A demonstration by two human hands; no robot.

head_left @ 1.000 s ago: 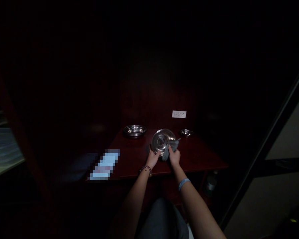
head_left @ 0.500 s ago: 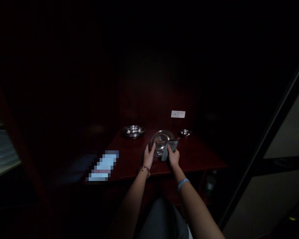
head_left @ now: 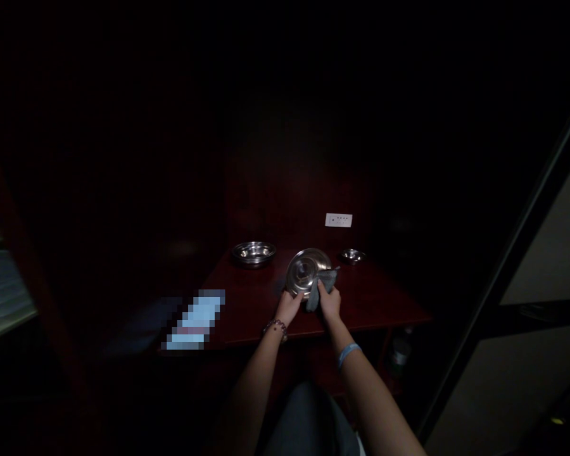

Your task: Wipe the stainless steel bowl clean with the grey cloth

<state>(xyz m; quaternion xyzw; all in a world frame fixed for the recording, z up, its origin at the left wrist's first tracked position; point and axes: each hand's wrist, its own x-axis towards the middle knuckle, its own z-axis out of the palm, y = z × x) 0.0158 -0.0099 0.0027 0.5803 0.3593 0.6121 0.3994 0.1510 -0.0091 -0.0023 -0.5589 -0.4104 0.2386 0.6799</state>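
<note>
A shiny metal bowl is held tilted above the dark red table, one round face with concentric rings turned toward me. My left hand grips its lower left rim, thumb on the near side and fingers mostly hidden behind. With my right hand I pinch a grey cloth against the bowl's lower right edge. Part of the cloth hangs below the rim. Farther back on the left sits a stack of metal bowls. A smaller metal bowl stands to the right.
The dark red table meets a back wall with a white socket panel. A pixelated bright patch lies at the table's left. Under the right side is a bottle or jar, dimly lit.
My left hand has shifted from the bowl's left side down to its lower rim. The bowl has turned in my grip, while the cloth stays at its right edge.
</note>
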